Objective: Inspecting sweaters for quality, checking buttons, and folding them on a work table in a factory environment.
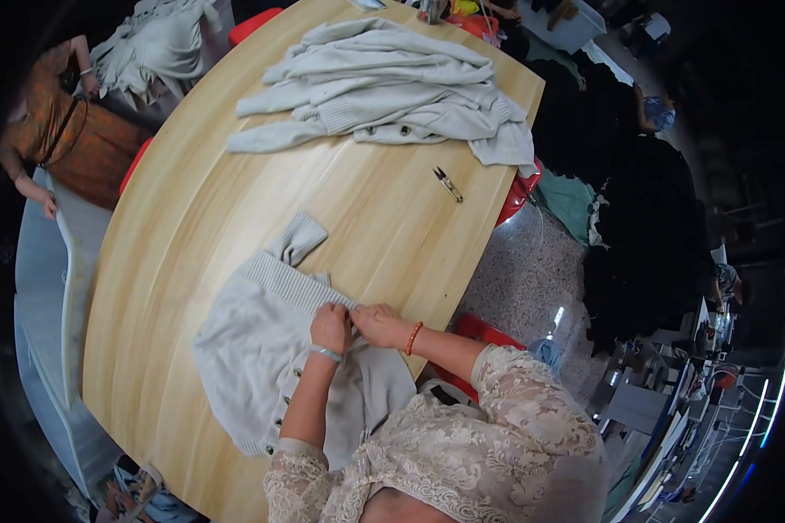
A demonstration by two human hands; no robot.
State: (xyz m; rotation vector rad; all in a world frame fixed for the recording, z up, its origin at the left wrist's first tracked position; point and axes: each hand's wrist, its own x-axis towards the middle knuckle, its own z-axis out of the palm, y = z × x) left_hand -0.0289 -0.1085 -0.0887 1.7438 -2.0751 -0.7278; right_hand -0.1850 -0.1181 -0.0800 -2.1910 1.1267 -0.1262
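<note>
A light grey knitted cardigan (pixel 244 349) lies on the wooden table in front of me, its ribbed band toward the far side and dark buttons down its front. With fingers pinched together, my left hand (pixel 331 329) grips the cardigan at the end of the ribbed band. Right beside it, my right hand (pixel 380 325) is closed on the same edge, the two hands almost touching. Whatever lies between the fingertips is too small to make out. One ribbed cuff (pixel 303 235) sticks out beyond the band.
Several more grey cardigans (pixel 384 83) are heaped at the table's far end. Thread snips (pixel 447 185) lie on the tabletop (pixel 174 218) at the right. Another person (pixel 83 139) stands at the far left by grey cloth. Dark fabric (pixel 645 235) is piled on the right.
</note>
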